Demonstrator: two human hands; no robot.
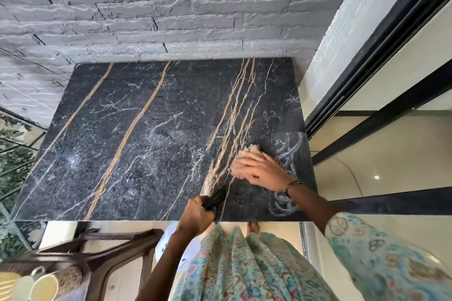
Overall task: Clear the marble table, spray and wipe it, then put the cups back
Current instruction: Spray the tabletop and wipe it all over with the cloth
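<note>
- Two pale cream ceramic cups [36, 286] stand at the lower left, off the table, on a dark brown wooden chair [105, 247]. Judgement: they are rigid, breakable and smooth-glazed; each is best taken by its handle or round the body and set down gently on stone.
- The black marble table with gold and white veins [137, 134] fills the middle of the view, against a grey rough-cut stone wall [171, 7]. Its surface carries no cups. Pale speckled patches, probably spray mist, lie on its left and centre.
- The left hand [195, 217] is at the near table edge, its fingers curled round the black head of a white plastic spray bottle [171, 247]. The bottle body hangs below the edge. Judgement: the bottle is light and stiff, and the neck grip suits it.
- The right hand [259, 168] lies flat, fingers extended, pressing a beige fluffy cleaning cloth [247, 154] onto the right part of the table. Judgement: the cloth is soft and limp, so palm pressure moves it better than a pinch.
- Whitish curved wet streaks [291, 151] mark the marble just right of the cloth. Judgement: wet marble is slippery; wiping is under way, and the left portion looks unwiped.
- A black-framed glass door [367, 95] runs along the right side.
</note>
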